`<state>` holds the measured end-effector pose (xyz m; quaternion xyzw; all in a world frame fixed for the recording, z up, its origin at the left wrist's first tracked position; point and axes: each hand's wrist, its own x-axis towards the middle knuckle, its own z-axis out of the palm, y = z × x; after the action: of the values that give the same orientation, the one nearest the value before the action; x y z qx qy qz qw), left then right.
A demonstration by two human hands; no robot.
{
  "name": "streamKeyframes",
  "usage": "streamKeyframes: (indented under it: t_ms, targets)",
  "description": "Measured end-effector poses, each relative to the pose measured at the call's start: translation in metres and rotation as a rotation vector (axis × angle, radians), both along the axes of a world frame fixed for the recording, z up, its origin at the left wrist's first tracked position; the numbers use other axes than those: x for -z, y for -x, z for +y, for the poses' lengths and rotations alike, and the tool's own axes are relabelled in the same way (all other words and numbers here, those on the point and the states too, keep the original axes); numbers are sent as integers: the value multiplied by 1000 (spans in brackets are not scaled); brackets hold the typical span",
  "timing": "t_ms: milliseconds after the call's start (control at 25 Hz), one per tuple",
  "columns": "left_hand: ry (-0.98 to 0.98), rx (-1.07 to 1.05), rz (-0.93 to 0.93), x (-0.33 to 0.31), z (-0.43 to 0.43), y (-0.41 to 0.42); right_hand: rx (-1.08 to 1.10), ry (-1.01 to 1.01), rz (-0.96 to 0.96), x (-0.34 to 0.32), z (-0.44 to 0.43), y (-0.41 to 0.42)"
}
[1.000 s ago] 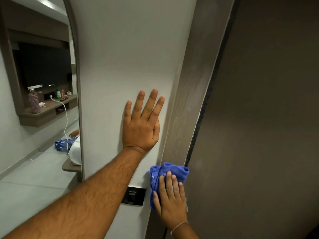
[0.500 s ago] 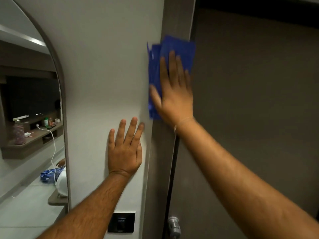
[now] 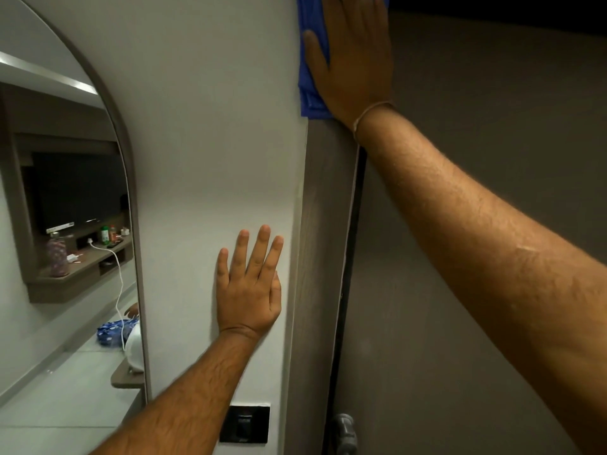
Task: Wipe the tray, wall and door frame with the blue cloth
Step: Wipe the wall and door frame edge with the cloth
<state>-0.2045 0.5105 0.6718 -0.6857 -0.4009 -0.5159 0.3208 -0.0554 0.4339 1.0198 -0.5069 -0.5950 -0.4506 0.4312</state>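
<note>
Blue cloth (image 3: 310, 60): pinned flat under open right hand (image 3: 354, 57) high on door frame (image 3: 323, 257), whose long axis runs vertically below; left hand (image 3: 249, 290), open, empty, braced flat on wall (image 3: 210, 126) beside frame's left edge.

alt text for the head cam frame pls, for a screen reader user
The right hand presses a blue cloth flat against the top of a grey door frame, at the picture's upper edge. The left hand rests flat on the white wall, beside an arched mirror, above a black switch.
</note>
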Motion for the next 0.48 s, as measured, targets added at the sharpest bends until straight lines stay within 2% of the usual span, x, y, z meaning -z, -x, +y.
streamKeyframes:
  t_ms: [40, 160, 480]
  targets:
    - [0, -6, 1, 0, 1, 0, 48, -50, -37, 16, 2, -2]
    - [-8, -10, -2, -2, 0, 1, -69, -89, -177, 81, 1, -8]
    - [15, 5, 8, -5, -6, -1, -181, 81, -288, 344, -8, -29]
